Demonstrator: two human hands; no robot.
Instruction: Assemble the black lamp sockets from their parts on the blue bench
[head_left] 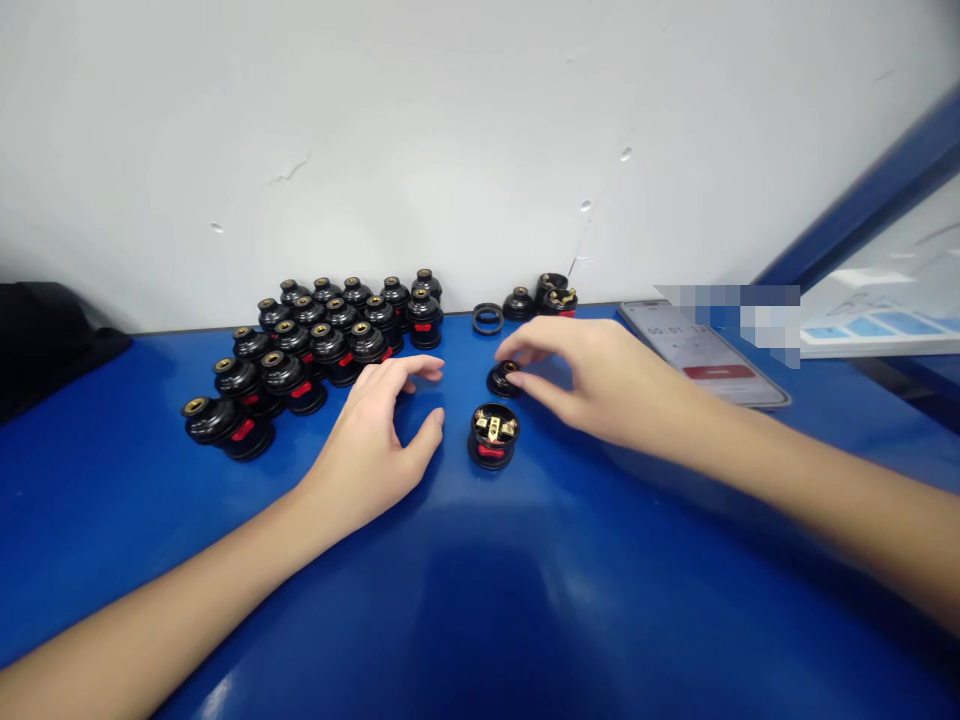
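An open black lamp-socket base (493,435) with brass contacts and a red part stands on the blue table (480,600). Just behind it lies a small black cap (502,379) with a brass hole. My right hand (592,375) reaches in from the right, its fingertips touching that cap. My left hand (375,440) hovers just left of the base, fingers apart and curled, holding nothing.
Several assembled black sockets (315,345) with brass tops and red tabs stand in rows at the back left. A loose black ring (487,318) and a few more parts (544,298) lie by the wall. A phone (701,350) lies at the right, a dark object (45,335) at far left.
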